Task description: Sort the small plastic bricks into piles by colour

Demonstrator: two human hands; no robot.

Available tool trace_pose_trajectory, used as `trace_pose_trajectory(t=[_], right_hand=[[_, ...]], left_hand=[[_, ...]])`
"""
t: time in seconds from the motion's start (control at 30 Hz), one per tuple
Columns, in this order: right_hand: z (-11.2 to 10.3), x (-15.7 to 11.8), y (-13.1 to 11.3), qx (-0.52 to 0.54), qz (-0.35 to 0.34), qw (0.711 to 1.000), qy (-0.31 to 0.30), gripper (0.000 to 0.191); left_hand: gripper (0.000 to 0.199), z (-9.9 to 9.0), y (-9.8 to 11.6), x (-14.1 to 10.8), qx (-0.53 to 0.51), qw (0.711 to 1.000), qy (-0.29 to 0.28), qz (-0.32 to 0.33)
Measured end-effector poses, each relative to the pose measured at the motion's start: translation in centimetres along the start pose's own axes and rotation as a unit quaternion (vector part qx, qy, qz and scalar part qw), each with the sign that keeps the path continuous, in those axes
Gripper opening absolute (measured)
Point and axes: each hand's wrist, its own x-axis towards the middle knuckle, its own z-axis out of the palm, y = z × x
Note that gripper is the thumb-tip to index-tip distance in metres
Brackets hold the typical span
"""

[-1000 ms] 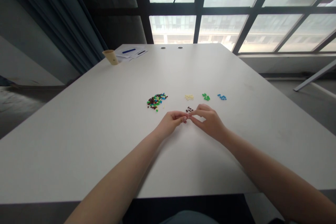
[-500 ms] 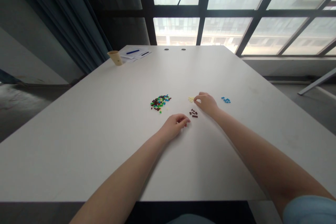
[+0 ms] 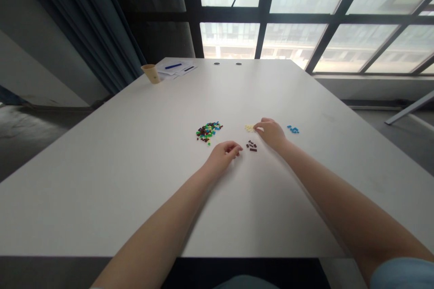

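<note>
Curled fingers and thumb close together on my left hand (image 3: 224,157), which rests just left of a small group of dark brown building bricks (image 3: 251,146); whatever its fingertips hold, if anything, is too small to make out. My right hand (image 3: 271,133) has thumb and forefinger pinched at the right edge of a cluster of cream building bricks (image 3: 249,128). Any piece in that pinch cannot be made out. To the left lies a mixed pile of tiny building bricks (image 3: 208,132) in brown, green, blue and cream. Several blue building bricks (image 3: 293,129) lie right of my right hand.
The white table (image 3: 101,189) reaches toward a large window. At its far left stand a tan paper cup (image 3: 151,74) and papers (image 3: 186,67) with a blue pen (image 3: 173,66) on them. Two round dark fittings sit near the far edge.
My left hand has shifted slightly away from me and to the left, off the brown bricks' near side. The right hand stays by the cream bricks with only a slight shift.
</note>
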Motion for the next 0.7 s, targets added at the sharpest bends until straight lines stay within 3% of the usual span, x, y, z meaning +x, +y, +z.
trace_pose_trajectory(t=[0.13, 0.23, 0.33, 0.47, 0.7], right_hand=[[-1.0, -1.2, 0.3, 0.018, 0.002, 1.000, 0.025, 0.022], [-1.9, -2.8, 0.3, 0.026, 0.019, 0.999, 0.023, 0.019], [-2.7, -5.1, 0.1, 0.035, 0.044, 0.997, -0.053, 0.017], [-3.3, -7.4, 0.0, 0.073, 0.051, 0.981, -0.171, 0.016], [-3.6, -8.0, -0.3, 0.113, 0.030, 0.977, -0.179, 0.015]], left_hand=[[0.025, -2.3, -0.8, 0.7, 0.060, 0.988, 0.145, 0.000], [0.023, -4.3, -1.7, 1.0, 0.206, 0.949, 0.238, 0.004], [0.024, -5.1, -2.3, 1.0, 0.320, 0.918, 0.232, -0.017], [0.027, -4.2, -2.4, 1.0, 0.415, 0.889, 0.192, -0.022], [0.024, -2.7, -2.3, 1.7, 0.470, 0.865, 0.178, 0.009]])
